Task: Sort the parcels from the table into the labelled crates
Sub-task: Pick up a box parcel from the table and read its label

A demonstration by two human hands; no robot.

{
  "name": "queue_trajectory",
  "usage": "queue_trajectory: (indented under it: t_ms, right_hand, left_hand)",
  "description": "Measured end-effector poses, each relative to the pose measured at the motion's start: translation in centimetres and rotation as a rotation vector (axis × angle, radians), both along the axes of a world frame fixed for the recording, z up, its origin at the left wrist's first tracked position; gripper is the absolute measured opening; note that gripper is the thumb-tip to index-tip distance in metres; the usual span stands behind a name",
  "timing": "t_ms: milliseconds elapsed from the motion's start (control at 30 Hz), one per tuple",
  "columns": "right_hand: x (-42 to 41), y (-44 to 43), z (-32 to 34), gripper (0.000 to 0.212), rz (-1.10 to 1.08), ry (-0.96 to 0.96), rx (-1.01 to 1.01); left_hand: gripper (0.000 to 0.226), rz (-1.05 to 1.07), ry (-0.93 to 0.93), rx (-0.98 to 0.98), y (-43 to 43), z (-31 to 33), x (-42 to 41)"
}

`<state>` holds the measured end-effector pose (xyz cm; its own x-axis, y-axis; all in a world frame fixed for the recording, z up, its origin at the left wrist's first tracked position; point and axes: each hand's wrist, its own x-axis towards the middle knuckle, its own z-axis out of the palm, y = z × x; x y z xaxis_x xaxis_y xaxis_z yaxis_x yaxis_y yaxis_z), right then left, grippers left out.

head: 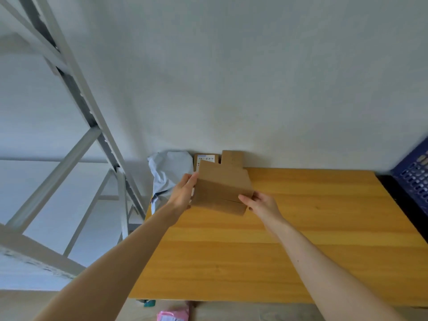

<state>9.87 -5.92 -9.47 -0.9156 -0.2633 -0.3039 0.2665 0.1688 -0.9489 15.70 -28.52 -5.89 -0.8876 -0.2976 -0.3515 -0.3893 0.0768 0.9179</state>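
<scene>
We grip box (222, 188) between left hand (183, 193) and right hand (261, 202), one each side, at far-left corner of table (301, 228). Risks, as we judge: squeeze-only hold slips; lift snags mailer (169, 172), boxes (232, 158) behind; wrong crate (414, 177).

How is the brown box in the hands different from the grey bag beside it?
The brown box is stiff with straight edges; the grey bag is soft and crumpled. The left hand and right hand hold the brown box; the grey bag is in no hand. Both are near the wall.
</scene>
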Motion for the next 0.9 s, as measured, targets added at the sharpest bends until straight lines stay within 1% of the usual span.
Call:
queue_trajectory:
  t_ms: [167, 300, 333, 433, 467, 567, 633, 667, 700, 767, 833, 900]
  right_hand:
    - [1.2, 3.1, 2.8, 0.035, -0.12, 0.105, 0.038]
    - [2.2, 6.0, 4.4, 0.042, -0.222, 0.089, 0.023]
    - [2.4, 6.6, 4.8, 0.042, -0.216, 0.076, -0.003]
    - [3.1, 8.7, 6.0, 0.03, -0.125, 0.054, -0.085]
    - [3.3, 9.3, 6.1, 0.035, -0.092, 0.05, -0.104]
    - [4.0, 11.0, 6.1, 0.07, -0.022, 0.071, -0.085]
    - [4.6, 11.6, 6.1, 0.082, 0.009, 0.125, -0.009]
    - [4.8, 11.9, 6.1, 0.084, 0.007, 0.163, 0.03]
    - [5.1, 12.2, 6.0, 0.081, -0.011, 0.202, 0.064]
    - [5.4, 12.6, 6.0, 0.063, -0.087, 0.252, 0.09]
    - [5.6, 12.8, 6.0, 0.04, -0.164, 0.255, 0.054]
    - [5.6, 12.7, 6.4, 0.026, -0.234, 0.253, 0.003]
  left_hand:
    - [0.038, -0.014, 0.074, 0.018, 3.8, 2.0, 0.8]
    - [0.039, -0.021, 0.128, 0.005, 6.3, 3.1, 1.3]
    - [0.04, -0.026, 0.129, 0.014, 6.7, 3.4, 1.4]
    - [0.043, -0.039, 0.131, 0.031, 8.1, 4.0, 1.8]
    - [0.046, -0.046, 0.131, 0.03, 8.5, 4.1, 2.0]
    - [0.053, -0.061, 0.13, 0.006, 9.8, 4.0, 2.8]
    - [0.057, -0.05, 0.137, -0.01, 10.3, 3.8, 3.2]
    - [0.056, -0.048, 0.143, -0.012, 10.6, 3.9, 3.3]
    - [0.055, -0.052, 0.145, -0.011, 10.8, 4.0, 3.4]
    - [0.047, -0.072, 0.146, 0.001, 11.2, 4.4, 3.6]
    - [0.04, -0.093, 0.158, 0.013, 11.6, 4.9, 3.6]
    - [0.04, -0.118, 0.184, 0.018, 11.9, 5.4, 3.4]
